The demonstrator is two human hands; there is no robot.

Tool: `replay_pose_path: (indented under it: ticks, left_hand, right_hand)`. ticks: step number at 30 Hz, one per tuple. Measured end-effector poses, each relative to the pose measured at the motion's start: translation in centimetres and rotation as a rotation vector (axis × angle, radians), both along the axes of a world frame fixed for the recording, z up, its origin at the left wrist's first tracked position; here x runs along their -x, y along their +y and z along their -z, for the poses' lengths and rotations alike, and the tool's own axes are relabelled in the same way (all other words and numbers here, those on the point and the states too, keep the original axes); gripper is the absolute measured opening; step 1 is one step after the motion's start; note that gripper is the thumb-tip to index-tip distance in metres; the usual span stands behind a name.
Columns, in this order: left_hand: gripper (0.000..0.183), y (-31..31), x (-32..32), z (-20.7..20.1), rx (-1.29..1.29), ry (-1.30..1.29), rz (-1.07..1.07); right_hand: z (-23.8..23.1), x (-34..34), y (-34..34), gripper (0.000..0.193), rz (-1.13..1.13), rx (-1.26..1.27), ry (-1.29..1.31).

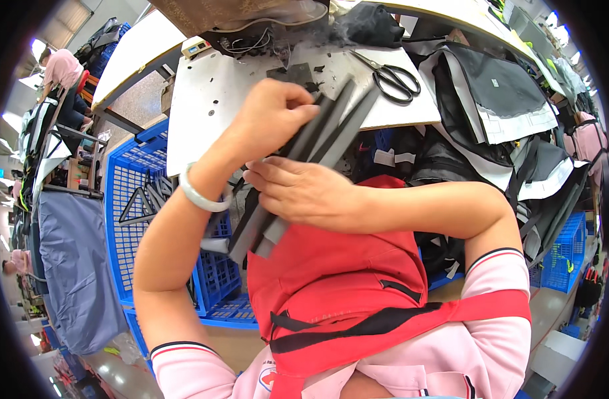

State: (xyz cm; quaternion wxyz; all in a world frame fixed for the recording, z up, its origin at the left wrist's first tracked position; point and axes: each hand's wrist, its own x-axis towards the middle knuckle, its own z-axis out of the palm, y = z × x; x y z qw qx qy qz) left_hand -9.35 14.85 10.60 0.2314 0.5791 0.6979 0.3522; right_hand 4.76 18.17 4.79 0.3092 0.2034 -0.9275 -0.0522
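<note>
"One white desk [201, 133] fills the middle of the view. What lies upon it?"

"Black scraps are scattered toward its left edge, and a small white box [195, 48] sits at its far left corner. Along the far edge: a brown object [238, 13], tangled wires [251, 45] and a dark bundle [371, 26]. Black-handled scissors [382, 69] lie beside the right edge."

"And the surrounding room?"

"Left of the desk, a blue basket [121, 256] holds dark triangular frames; beyond it, a grey-blue cloth [75, 266] hangs and a person in pink [61, 70] sits. Right of the desk, black, grey and white sheets [517, 93] are heaped above a blue crate [564, 256]."

"Where are the grey strips [341, 136], and how do they look?"

"Slantwise across the front edge, upper ends above the desk, lower ends over the red apron [337, 259]. They are long, narrow and straight-sided, in darker and lighter grey, with black between, partly overlapping."

"State of the hands?"

"The left hand [274, 114], below a pale bangle [201, 189], is curled, thumb to forefinger, at the strips' upper left side; whether it pinches one cannot be told. The right hand [304, 189] lies across them, fingers extended and side by side; its thumb is hidden, so its grip cannot be judged."
</note>
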Motion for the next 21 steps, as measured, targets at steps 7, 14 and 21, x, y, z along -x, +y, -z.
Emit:
replay_pose_path:
  ticks: [7, 14, 21]
  left_hand:
    - [0.042, -4.0, 3.6, 4.8, 0.303, -0.376, 0.058]
    - [0.06, -6.0, 3.7, 2.4, 0.381, -1.086, 0.191]
    - [0.036, -4.5, 3.9, 0.7, 0.205, -0.722, 0.055]
  right_hand:
    - [-2.8, -2.1, 6.0, 0.024, 0.304, 0.37, -0.53]
    - [-4.8, -5.9, 12.0, 0.048, 0.499, 0.586, -0.451]
    - [-5.8, -5.8, 14.9, 0.055, 0.534, 0.511, -0.393]
